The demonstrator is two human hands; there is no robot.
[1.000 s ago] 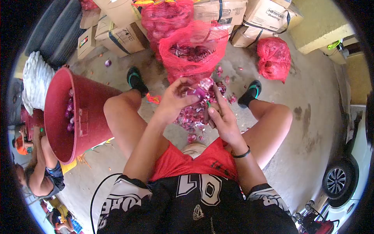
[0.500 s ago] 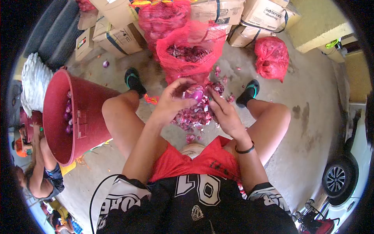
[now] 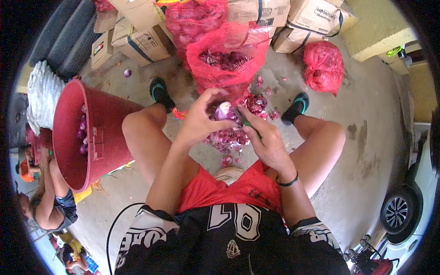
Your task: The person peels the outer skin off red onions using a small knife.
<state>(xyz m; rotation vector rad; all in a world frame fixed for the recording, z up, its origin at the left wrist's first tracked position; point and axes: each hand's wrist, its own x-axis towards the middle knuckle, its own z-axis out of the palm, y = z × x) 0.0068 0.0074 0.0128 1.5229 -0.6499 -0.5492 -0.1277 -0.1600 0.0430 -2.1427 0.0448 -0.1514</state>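
Note:
Between my hands, above a heap of onion skins (image 3: 228,140), is a red onion (image 3: 223,112) with a pale end facing up. My left hand (image 3: 205,120) is wrapped round the onion from its left side. My right hand (image 3: 265,140) is closed on a small knife with a green handle (image 3: 251,127), its tip end close to the onion's right side. Just beyond my hands stands an open red mesh bag (image 3: 224,75) with onions and dark skins inside. A large red tub (image 3: 114,133) at my left holds several onions (image 3: 83,133).
Cardboard boxes (image 3: 144,43) and a full mesh bag (image 3: 195,23) stand at the back. Another mesh bag (image 3: 323,68) lies back right. A loose onion (image 3: 127,72) is on the floor. Other people (image 3: 52,201) sit at the far left; a car wheel (image 3: 398,209) is at right.
The onion has turned so its pale end shows. My right hand has tilted, and the green knife handle now shows in it. The whole view has shifted slightly.

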